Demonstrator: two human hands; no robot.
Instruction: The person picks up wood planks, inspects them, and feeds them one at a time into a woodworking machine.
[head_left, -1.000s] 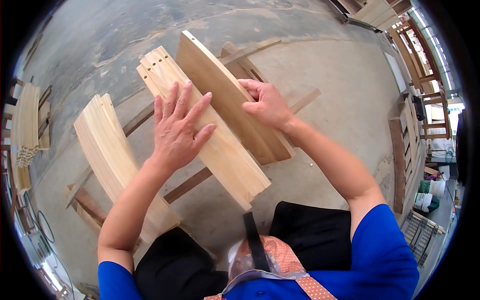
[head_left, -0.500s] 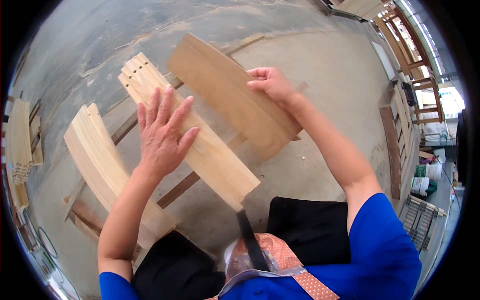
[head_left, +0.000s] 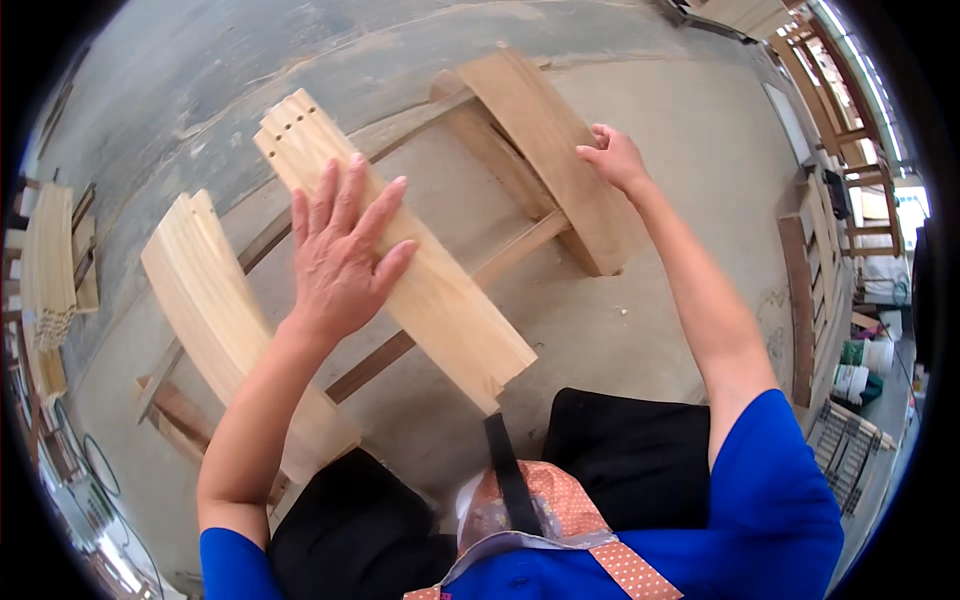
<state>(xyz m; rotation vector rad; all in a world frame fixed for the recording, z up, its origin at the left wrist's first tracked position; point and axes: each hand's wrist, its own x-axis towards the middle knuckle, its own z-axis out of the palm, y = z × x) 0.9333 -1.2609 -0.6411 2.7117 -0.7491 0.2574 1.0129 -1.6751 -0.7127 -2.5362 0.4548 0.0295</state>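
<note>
My left hand (head_left: 345, 250) lies with fingers spread on a pale wooden board (head_left: 440, 285) in the middle, which looks like the top of a small stack. Dark round holes show at the stack's far end. To the right, the fingers and thumb of my right hand (head_left: 612, 160) are closed at the right edge of a brown wooden board (head_left: 545, 140), which is tilted and slightly blurred. A wooden frame (head_left: 372, 366) of dark rails lies under the boards. Left of my left hand rests another group of pale, curved boards (head_left: 205, 290), partly hidden by my forearm.
Stacked pale boards (head_left: 48, 250) stand at the far left. On the right are a slatted wooden piece (head_left: 800, 300), white buckets (head_left: 850, 382) and a rack-like thing (head_left: 845, 450). Below is a concrete floor (head_left: 690, 130); my black-clothed knees (head_left: 630, 450) are close to the boards.
The brown board has moved right and turned steeper, away from the middle stack, with my right hand moving right along with it. My left hand stays flat on the pale board.
</note>
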